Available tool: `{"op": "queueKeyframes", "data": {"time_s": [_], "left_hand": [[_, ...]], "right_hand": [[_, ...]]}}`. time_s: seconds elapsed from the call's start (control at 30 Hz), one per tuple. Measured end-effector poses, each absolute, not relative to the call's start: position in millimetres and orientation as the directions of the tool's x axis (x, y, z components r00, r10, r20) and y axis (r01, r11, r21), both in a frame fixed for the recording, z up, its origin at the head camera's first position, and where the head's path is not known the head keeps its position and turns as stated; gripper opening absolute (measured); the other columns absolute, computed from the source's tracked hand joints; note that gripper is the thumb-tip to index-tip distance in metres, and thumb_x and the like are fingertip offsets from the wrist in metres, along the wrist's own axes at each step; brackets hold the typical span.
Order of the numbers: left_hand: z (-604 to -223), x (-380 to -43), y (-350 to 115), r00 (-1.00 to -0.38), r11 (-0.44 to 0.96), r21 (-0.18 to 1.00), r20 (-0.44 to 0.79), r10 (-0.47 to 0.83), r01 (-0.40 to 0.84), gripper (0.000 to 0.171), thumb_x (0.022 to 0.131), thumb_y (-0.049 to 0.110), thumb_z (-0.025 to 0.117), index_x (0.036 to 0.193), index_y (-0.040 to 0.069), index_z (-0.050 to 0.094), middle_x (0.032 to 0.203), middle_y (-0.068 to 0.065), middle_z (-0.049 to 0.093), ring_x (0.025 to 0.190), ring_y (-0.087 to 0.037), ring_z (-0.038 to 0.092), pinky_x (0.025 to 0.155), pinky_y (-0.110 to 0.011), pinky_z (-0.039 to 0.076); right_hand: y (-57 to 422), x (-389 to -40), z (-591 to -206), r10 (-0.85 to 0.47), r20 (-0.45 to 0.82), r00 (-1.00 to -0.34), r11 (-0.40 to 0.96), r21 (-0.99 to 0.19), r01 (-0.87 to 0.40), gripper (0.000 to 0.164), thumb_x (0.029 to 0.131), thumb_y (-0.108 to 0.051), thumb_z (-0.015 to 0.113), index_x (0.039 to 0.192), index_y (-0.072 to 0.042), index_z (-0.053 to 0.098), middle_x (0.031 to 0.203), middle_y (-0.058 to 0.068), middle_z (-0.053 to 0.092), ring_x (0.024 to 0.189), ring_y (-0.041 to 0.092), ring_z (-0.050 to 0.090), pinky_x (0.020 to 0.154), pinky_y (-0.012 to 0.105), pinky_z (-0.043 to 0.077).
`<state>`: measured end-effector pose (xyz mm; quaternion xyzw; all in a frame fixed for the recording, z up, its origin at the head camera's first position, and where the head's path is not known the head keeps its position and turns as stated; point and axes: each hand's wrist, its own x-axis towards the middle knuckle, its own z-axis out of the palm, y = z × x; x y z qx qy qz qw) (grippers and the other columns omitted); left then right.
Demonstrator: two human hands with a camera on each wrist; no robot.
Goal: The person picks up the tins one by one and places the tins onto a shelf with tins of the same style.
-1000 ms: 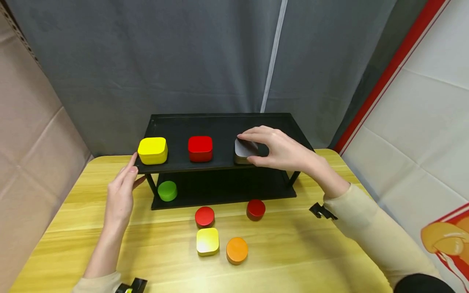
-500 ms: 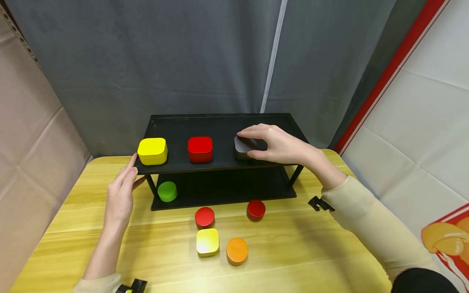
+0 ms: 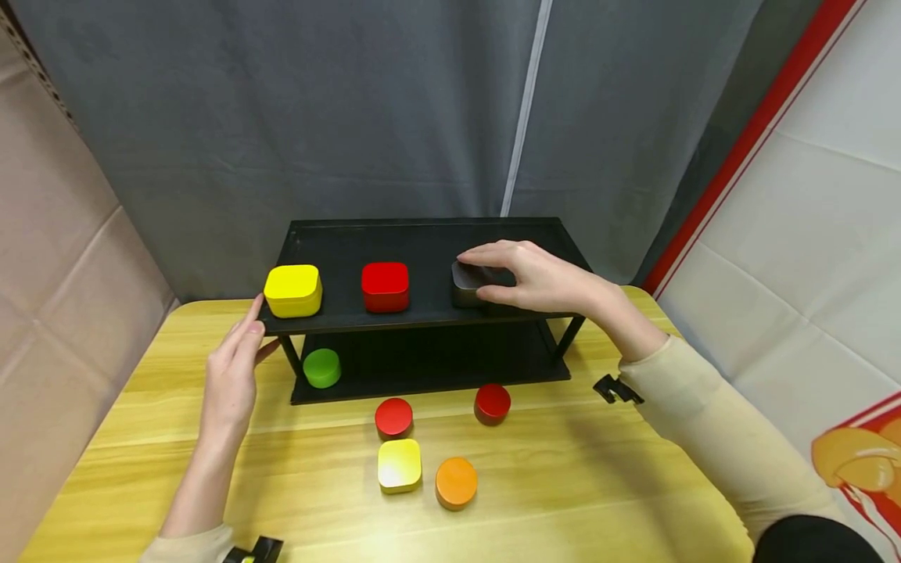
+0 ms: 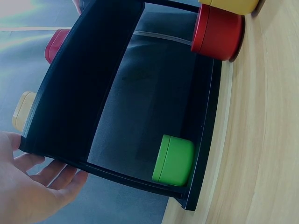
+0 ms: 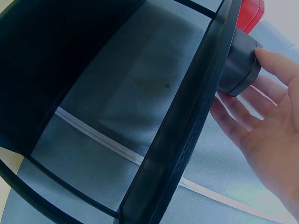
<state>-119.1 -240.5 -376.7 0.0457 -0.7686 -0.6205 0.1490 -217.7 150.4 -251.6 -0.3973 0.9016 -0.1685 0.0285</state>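
Note:
A black two-tier shelf (image 3: 422, 320) stands on the table. On its upper tier, from left to right, are a yellow rounded-square box (image 3: 293, 291), a red one (image 3: 385, 287) and a black one (image 3: 468, 285). My right hand (image 3: 531, 274) pinches the black box (image 5: 240, 63) between thumb and fingers, at the right part of the tier. My left hand (image 3: 232, 371) holds the shelf's front left corner; in the left wrist view its fingers (image 4: 51, 175) curl against the shelf's side. A round green box (image 3: 321, 367) sits on the lower tier at the left.
In front of the shelf on the wooden table (image 3: 563, 485) lie two round red boxes, one left (image 3: 393, 417) and one right (image 3: 492, 403), a yellow rounded-square box (image 3: 399, 465) and a round orange box (image 3: 455, 482). A grey curtain (image 3: 387, 117) hangs behind.
My right hand and the black box have shifted very slightly back on the upper tier. The left hand stays at the shelf corner, and the other boxes have not moved.

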Motion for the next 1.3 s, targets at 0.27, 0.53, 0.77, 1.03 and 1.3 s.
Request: {"op": "queueKeyframes", "data": {"time_s": [0.27, 0.53, 0.77, 1.03, 1.3], "left_hand": [[-377, -119, -241, -0.951, 0.218, 0.969, 0.174, -0.255, 0.119, 0.046, 0.112, 0.034, 0.040, 0.155, 0.019, 0.044, 0.168, 0.004, 0.036, 0.149, -0.009, 0.042, 0.096, -0.005, 0.052], [-377, -119, -242, -0.953, 0.230, 0.967, 0.167, -0.253, 0.108, 0.046, 0.112, 0.035, 0.039, 0.156, 0.021, 0.042, 0.168, 0.004, 0.035, 0.148, -0.010, 0.042, 0.096, -0.005, 0.052], [-376, -118, -242, -0.953, 0.268, 0.958, 0.172, -0.248, 0.103, 0.047, 0.112, 0.037, 0.037, 0.157, 0.023, 0.041, 0.168, 0.006, 0.034, 0.149, -0.011, 0.042, 0.097, -0.005, 0.051], [-376, -118, -243, -0.953, 0.298, 0.947, 0.191, -0.233, 0.117, 0.048, 0.112, 0.038, 0.035, 0.157, 0.022, 0.039, 0.169, 0.008, 0.033, 0.152, -0.013, 0.040, 0.097, -0.005, 0.052], [-376, -120, -243, -0.953, 0.269, 0.956, 0.185, -0.239, 0.118, 0.047, 0.112, 0.037, 0.037, 0.157, 0.021, 0.041, 0.169, 0.007, 0.032, 0.152, -0.013, 0.037, 0.096, -0.003, 0.051]], "right_hand": [[151, -218, -251, -0.723, 0.067, -0.688, 0.637, -0.323, -0.700, 0.055, 0.100, -0.028, 0.068, 0.151, -0.015, 0.053, 0.156, 0.004, 0.054, 0.143, 0.024, 0.050, 0.123, 0.045, 0.044], [149, -217, -251, -0.733, 0.088, -0.674, 0.617, -0.331, -0.714, 0.059, 0.099, -0.027, 0.069, 0.153, -0.014, 0.050, 0.158, 0.004, 0.051, 0.145, 0.023, 0.049, 0.123, 0.045, 0.043], [149, -216, -253, -0.722, 0.139, -0.677, 0.613, -0.326, -0.720, 0.067, 0.096, -0.025, 0.072, 0.157, -0.018, 0.045, 0.163, 0.004, 0.045, 0.149, 0.024, 0.044, 0.124, 0.047, 0.042], [155, -209, -254, -0.708, 0.237, -0.666, 0.592, -0.315, -0.742, 0.062, 0.097, -0.024, 0.071, 0.154, -0.016, 0.049, 0.158, 0.007, 0.050, 0.145, 0.027, 0.047, 0.121, 0.052, 0.045], [159, -199, -257, -0.673, 0.365, -0.643, 0.566, -0.305, -0.766, 0.056, 0.096, -0.021, 0.073, 0.149, -0.017, 0.056, 0.152, 0.005, 0.057, 0.141, 0.025, 0.050, 0.119, 0.051, 0.045]]}}
